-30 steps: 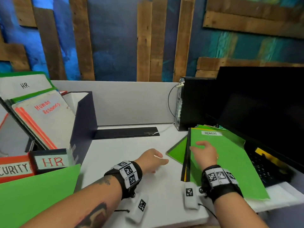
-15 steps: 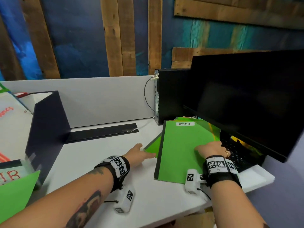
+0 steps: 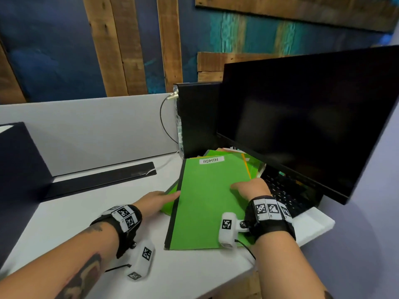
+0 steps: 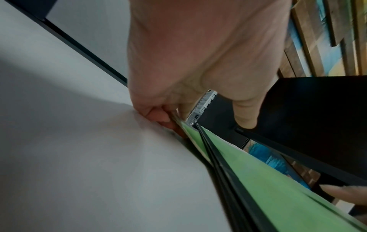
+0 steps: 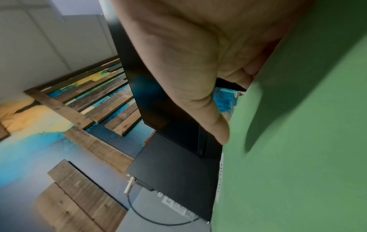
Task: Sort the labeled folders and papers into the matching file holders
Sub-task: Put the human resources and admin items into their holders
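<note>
Sorting is unfinished: ADMIN folder [image 3: 207, 203] tops a green pile [image 3: 212, 152] at centre-right, outside any holder, left hand [image 3: 154, 200] curled under the pile's left edge, right hand [image 3: 250, 188] gripping the folder's right edge.

Soft dim light, blurry wrist views, warped edges

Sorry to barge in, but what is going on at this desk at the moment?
A person is picking through a pile of folders on the white desk, tucked partly under the monitor. The right hand holds the right edge of the top green ADMIN folder, thumb on its cover. The left hand has its fingertips at the pile's left edge, beside the folder's black spine; whether they grip anything is unclear. The folder is on the pile, not yet carried off.
</note>
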Demonstrator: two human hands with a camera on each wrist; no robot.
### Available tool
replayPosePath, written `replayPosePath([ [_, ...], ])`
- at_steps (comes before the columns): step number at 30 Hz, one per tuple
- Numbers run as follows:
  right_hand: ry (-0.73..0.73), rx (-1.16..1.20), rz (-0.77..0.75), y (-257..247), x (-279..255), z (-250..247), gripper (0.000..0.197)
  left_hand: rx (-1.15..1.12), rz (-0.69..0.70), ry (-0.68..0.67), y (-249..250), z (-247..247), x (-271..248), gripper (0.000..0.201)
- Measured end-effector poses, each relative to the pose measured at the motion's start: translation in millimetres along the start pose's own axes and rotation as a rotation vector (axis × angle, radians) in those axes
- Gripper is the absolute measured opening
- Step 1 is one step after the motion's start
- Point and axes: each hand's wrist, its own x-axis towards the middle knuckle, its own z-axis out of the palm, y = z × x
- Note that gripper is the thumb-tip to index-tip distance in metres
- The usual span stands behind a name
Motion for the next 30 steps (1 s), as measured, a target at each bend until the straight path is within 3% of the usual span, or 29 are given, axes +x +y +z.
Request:
replayPosePath([
  [5,-0.130,0.075,-0.066,-9,-15,6,0.043,0.023,-0.052,0.138,-10,-7,3,0.075],
  [8,-0.216,0.056,-0.082,-12,-17,15,0.060,0.031,-0.103,0.187,-14,-12,2,0.066],
  [10,-0.178,-0.025,-0.051,-13,-15,27,0.073,0.045,-0.125,0.200,-16,-14,0,0.060],
  [13,-0.064,-0.026,0.021,-15,-17,33,0.066,0.024,-0.145,0.188,-22,-14,2,0.062],
  [17,-0.065,0.211,0.101,-14,-12,33,0.051,-0.012,-0.139,0.178,-27,-14,1,0.059],
  [24,-0.106,0.628,0.227,-13,-17,41,0.092,-0.069,-0.120,0.167,-34,-21,-4,0.043],
  [28,-0.184,0.651,0.182,-6,13,66,0.109,-0.076,-0.116,0.179,-40,-27,-12,0.045],
  [30,-0.319,0.689,0.127,-8,7,67,0.080,-0.081,-0.119,0.187,-47,-32,-15,0.050],
])
